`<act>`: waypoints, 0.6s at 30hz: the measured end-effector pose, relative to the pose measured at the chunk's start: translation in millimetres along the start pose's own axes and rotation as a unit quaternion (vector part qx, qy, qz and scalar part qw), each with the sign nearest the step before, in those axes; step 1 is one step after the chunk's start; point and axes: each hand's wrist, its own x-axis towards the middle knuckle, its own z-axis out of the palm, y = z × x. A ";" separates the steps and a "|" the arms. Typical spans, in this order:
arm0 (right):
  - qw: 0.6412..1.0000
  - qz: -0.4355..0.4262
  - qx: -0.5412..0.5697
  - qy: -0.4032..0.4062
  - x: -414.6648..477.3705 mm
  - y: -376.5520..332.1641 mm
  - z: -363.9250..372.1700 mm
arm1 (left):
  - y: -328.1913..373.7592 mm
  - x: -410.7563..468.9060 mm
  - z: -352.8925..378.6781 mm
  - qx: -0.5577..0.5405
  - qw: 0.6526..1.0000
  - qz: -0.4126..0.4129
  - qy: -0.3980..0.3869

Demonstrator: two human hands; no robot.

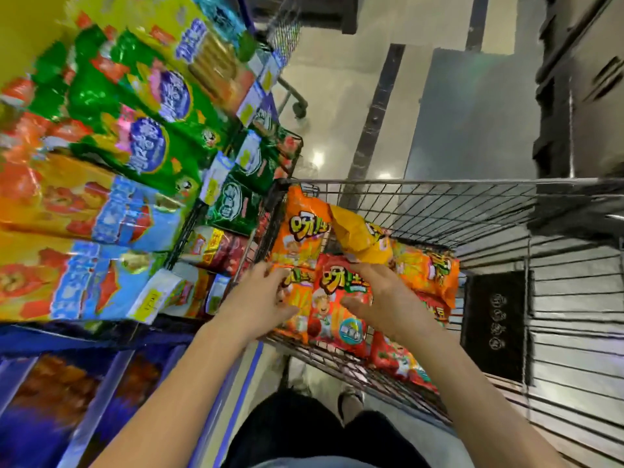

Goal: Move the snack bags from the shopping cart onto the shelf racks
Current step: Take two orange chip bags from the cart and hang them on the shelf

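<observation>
Several snack bags lie piled in the left end of the wire shopping cart (472, 211). A red bag (332, 309) sits between my hands. My left hand (261, 295) touches an orange bag (297, 305) at the pile's left side, fingers bent around its edge. My right hand (381, 298) reaches over the red bag, thumb on its face and fingers against a yellow-orange bag (361, 241) behind it. Another orange bag (304, 231) stands upright at the cart's left corner. Whether either hand holds a bag firmly is unclear.
Shelf racks (209, 184) on the left are packed with green, blue and orange snack packs (141, 123) and price tags. A lower blue shelf (84, 383) is near my left arm. Another cart (287, 35) stands farther along the aisle. The cart's right part holds a black panel (496, 325).
</observation>
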 end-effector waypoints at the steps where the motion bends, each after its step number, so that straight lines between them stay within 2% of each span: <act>1: 1.000 0.003 0.003 -0.010 6.9 0.3 2.5 | -4.5 7.3 3.1 -0.008 1.000 -0.010 -0.011; 9: 0.998 0.044 0.022 -0.045 57.8 5.4 25.2 | -38.3 68.2 42.7 -0.153 0.978 -0.111 -0.082; 18: 0.995 0.078 0.038 -0.052 106.8 26.4 55.8 | -59.1 157.4 75.1 -0.188 0.967 -0.155 -0.078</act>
